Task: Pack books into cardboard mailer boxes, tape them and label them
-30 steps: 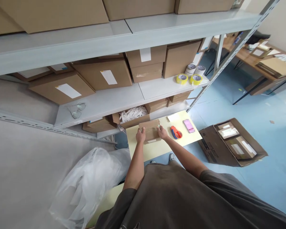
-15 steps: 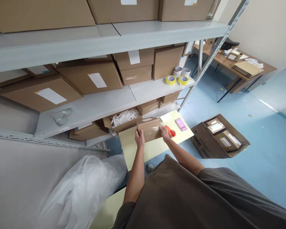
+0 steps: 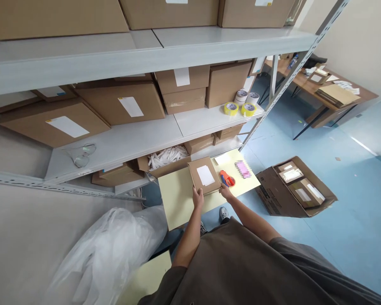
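Note:
A flat cardboard box (image 3: 195,173) with a white label (image 3: 205,175) on its upper face is held over a pale yellow table (image 3: 178,203). My left hand (image 3: 197,197) grips its near left corner, fingers mostly hidden beneath. At the near right corner, my right hand (image 3: 225,191) is closed on the same box. Just right of the box, a red and blue tape dispenser (image 3: 227,178) lies on the table. Beyond it are a blurred pink item (image 3: 243,169) and a white sheet (image 3: 222,159).
Metal shelving (image 3: 146,131) with cardboard boxes and tape rolls (image 3: 231,109) stands in front. A large open carton (image 3: 266,199) holding labelled boxes is on the floor at right. Clear plastic wrap (image 3: 111,254) bulges at lower left. A wooden desk (image 3: 365,95) stands far right.
The box has been tipped from showing its taped side to showing its labelled face. Both hands have shifted slightly right and nearer to me with it.

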Demonstrator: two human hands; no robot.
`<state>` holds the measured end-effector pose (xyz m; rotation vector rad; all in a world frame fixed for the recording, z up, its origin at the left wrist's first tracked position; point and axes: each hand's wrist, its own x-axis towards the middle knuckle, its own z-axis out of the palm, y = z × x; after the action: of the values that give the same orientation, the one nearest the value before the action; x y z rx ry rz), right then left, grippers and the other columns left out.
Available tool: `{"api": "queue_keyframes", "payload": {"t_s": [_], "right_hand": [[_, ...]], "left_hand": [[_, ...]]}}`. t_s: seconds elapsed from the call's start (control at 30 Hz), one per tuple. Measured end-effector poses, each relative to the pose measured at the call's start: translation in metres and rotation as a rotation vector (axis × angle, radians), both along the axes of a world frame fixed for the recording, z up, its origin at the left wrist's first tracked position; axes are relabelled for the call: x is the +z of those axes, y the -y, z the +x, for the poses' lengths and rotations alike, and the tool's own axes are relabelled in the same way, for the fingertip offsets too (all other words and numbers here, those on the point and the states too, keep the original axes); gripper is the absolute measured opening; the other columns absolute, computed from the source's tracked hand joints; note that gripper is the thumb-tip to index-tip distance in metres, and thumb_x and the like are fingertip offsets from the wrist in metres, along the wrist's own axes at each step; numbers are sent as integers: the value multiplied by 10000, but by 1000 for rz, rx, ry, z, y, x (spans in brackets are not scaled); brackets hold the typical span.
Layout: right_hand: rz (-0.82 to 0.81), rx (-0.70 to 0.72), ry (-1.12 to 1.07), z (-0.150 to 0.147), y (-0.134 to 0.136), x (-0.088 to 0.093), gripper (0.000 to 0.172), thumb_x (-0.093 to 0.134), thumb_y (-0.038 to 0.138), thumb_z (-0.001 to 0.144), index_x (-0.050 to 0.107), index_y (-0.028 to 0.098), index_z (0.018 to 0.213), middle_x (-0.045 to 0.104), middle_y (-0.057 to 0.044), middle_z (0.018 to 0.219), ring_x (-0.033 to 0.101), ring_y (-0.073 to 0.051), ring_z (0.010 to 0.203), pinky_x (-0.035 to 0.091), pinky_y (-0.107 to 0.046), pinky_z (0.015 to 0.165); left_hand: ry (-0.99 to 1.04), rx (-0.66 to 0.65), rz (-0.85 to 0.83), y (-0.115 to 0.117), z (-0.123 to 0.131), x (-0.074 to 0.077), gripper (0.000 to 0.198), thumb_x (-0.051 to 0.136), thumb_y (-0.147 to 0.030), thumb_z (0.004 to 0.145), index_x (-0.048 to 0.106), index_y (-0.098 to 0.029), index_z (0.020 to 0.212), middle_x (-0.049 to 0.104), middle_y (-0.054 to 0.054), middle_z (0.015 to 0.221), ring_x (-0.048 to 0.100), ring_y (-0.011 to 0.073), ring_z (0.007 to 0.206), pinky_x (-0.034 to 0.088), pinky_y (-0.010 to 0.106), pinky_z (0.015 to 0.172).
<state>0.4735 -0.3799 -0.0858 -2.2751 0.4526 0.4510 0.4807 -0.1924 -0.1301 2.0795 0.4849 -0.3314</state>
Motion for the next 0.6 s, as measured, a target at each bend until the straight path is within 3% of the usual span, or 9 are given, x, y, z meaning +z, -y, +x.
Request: {"api": "queue_keyframes", "payload": {"t_s": [0.17,0.3,0.37,0.43,0.5,0.6], "right_hand": [[116,-147,55,24,35,2,784,507,164,820,540,151,1604,597,-139,1600,556,-294,1478,495,-403,1158],[112,-206,123,57,80,10,795,453,172,860,469,167,1654,531,-82,1667,532,-242,1500,471,-362,1195],[89,-204,138,79,105,9,777,441,182,885,457,168,1661,530,-87,1667,560,-234,1472,480,-345,1184],[51,-179,133,104,127,4,761,438,192,914,434,175,1675,536,-89,1661,547,-233,1481,462,-362,1207],[7,-127,117,131,146,-8,746,458,200,936,424,176,1681,538,-90,1659,499,-240,1525,420,-384,1251],[-37,26,78,170,163,-34,721,509,201,952,446,135,1667,497,-123,1686,451,-263,1565,373,-369,1285]], "left_hand": [[3,-20,21,-3,-1,-3,677,449,-337,1070,312,-138,1703,495,188,1671,519,243,1524,448,331,1218],[67,35,184,-2,3,7,787,520,-312,1024,232,-99,1725,399,223,1720,413,293,1593,374,386,1286],[180,65,300,8,13,19,777,549,-287,1000,288,-113,1711,399,224,1717,355,329,1617,314,448,1321],[269,18,328,29,32,34,667,536,-290,1012,423,-165,1658,481,209,1662,396,342,1587,334,483,1306],[297,-86,256,60,62,46,519,512,-302,1035,583,-202,1540,620,199,1523,551,325,1455,446,449,1218],[315,-216,126,120,120,50,389,551,-315,1034,702,-230,1383,746,148,1314,703,268,1211,533,376,1083]]}}
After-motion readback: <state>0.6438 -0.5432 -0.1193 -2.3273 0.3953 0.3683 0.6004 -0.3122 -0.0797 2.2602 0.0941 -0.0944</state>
